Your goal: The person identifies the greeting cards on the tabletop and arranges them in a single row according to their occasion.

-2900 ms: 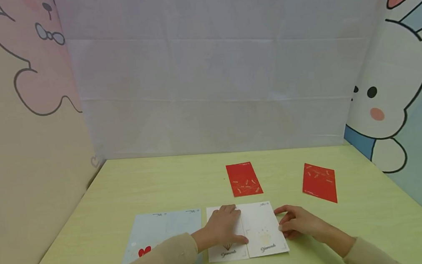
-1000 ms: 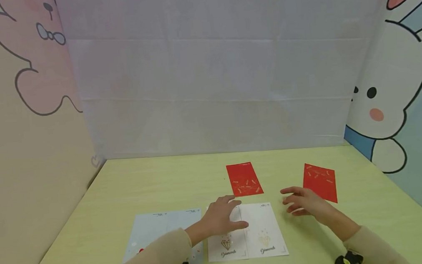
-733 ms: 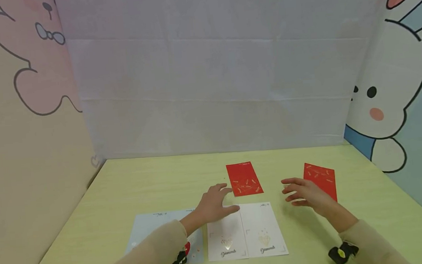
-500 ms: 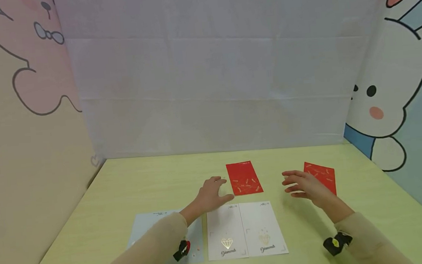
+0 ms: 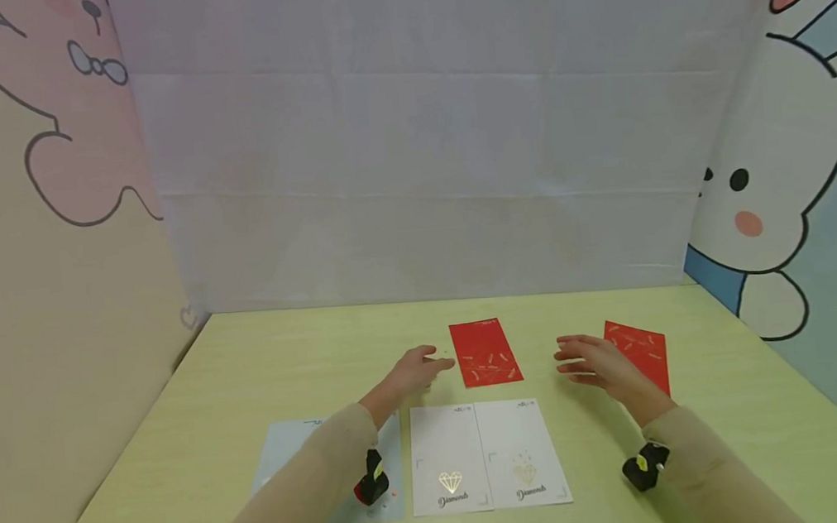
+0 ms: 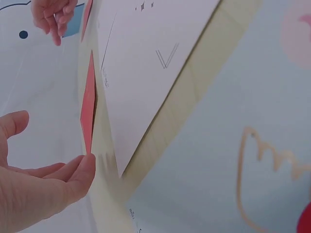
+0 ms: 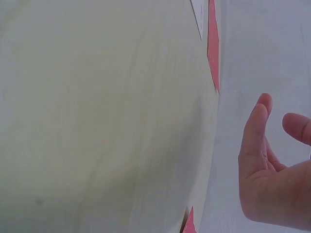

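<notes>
In the head view my left hand (image 5: 411,373) reaches over the table, its fingertips at the left edge of a red card (image 5: 486,353) with pale streaks. The left wrist view has its thumb and fingers spread apart, nothing between them. My right hand (image 5: 599,366) hovers with fingers loosely bent and holds nothing, just left of a second red card (image 5: 639,354), part of which it covers. Nearer me lie two white cards side by side, the left white card (image 5: 446,450) and the right white card (image 5: 520,444), each printed with a gold diamond and "Diamonds".
Left of the white cards are light blue cards (image 5: 390,463), partly hidden under my left sleeve (image 5: 296,488). A white cloth (image 5: 411,171) hangs along the back edge of the pale yellow table (image 5: 307,354). Printed walls stand at both sides.
Both hands have lifted away from the white cards and moved forward. The left hand has come up beside the middle red card; the right hand is in front of the other. The cards lie as before.
</notes>
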The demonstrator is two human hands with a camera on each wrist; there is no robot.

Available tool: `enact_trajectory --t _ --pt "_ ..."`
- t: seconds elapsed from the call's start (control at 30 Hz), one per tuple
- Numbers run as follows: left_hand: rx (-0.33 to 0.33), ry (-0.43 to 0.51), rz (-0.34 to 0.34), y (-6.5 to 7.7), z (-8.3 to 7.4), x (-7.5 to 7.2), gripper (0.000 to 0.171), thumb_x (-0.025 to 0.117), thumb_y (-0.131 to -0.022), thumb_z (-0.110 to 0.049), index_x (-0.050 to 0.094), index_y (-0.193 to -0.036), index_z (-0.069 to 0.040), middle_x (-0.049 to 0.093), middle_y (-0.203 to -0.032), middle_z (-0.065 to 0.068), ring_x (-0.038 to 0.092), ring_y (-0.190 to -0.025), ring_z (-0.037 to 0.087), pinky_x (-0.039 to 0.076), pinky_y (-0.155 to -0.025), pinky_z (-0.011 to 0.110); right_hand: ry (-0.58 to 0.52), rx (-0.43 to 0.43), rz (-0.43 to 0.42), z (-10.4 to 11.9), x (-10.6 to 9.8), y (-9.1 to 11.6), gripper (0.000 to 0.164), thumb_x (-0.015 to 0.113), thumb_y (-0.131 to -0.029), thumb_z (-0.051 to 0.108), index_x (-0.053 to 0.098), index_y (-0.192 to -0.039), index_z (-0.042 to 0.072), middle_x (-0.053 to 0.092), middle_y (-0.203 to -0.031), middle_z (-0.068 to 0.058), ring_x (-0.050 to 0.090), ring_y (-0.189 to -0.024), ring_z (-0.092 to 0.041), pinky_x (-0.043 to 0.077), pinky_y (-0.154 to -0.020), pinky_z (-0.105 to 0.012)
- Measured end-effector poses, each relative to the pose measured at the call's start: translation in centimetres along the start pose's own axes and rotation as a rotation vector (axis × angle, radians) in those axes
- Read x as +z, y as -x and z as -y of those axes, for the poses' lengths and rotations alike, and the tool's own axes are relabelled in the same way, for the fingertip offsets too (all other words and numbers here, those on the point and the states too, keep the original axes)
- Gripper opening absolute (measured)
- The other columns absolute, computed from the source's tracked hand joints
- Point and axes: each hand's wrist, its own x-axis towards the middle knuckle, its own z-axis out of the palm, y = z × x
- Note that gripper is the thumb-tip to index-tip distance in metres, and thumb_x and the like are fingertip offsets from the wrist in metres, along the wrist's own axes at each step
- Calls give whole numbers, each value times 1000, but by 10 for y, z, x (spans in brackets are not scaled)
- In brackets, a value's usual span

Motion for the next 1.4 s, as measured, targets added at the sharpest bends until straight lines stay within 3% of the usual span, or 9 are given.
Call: enact_trajectory --t 0.17,0.4,0.53,0.8,1.17,1.4 --pt "-24 69 -6 -1 -1 0 63 56 -86 -31 32 -133 3 45 -123 20 49 -105 33 37 -89 43 -72 -10 -1 -1 4 -9 50 43 -93 18 27 -131 -10 48 -117 -22 60 -86 -16 47 -77 -29" --pt "-73 161 -10 -5 -3 5 60 56 -87 -28 31 -132 4 46 -123 19 50 -107 30 40 -87 38 -136 -11 40 -1 12 -22 52 38 -95 16 18 -132 -14 41 -122 -29 59 -93 -21 45 -80 -30" --pt "-99 154 -13 -8 -4 9 59 55 -87 -29 33 -132 2 47 -122 18 51 -105 29 39 -87 39 -108 9 61 1 20 -27 52 39 -95 18 20 -133 -12 34 -128 -31 55 -101 -26 45 -80 -29" --pt "-95 145 16 -14 -1 11 63 55 -86 -34 31 -134 -1 47 -122 16 51 -103 30 30 -93 48 -65 12 96 -1 32 -36 49 42 -94 17 24 -130 -11 35 -127 -31 50 -106 -31 44 -82 -35" --pt "-88 247 46 -17 -8 16 63 54 -88 -28 25 -135 3 40 -129 17 48 -109 29 44 -82 36 -35 22 109 3 44 -43 51 42 -93 20 24 -130 -11 34 -127 -31 49 -106 -34 43 -83 -38" --pt "-106 256 17 -22 -9 19 63 55 -88 -28 27 -134 4 44 -125 16 50 -106 28 46 -78 33 -23 15 94 1 46 -47 47 40 -93 18 26 -128 -11 35 -125 -31 53 -101 -31 44 -81 -37"
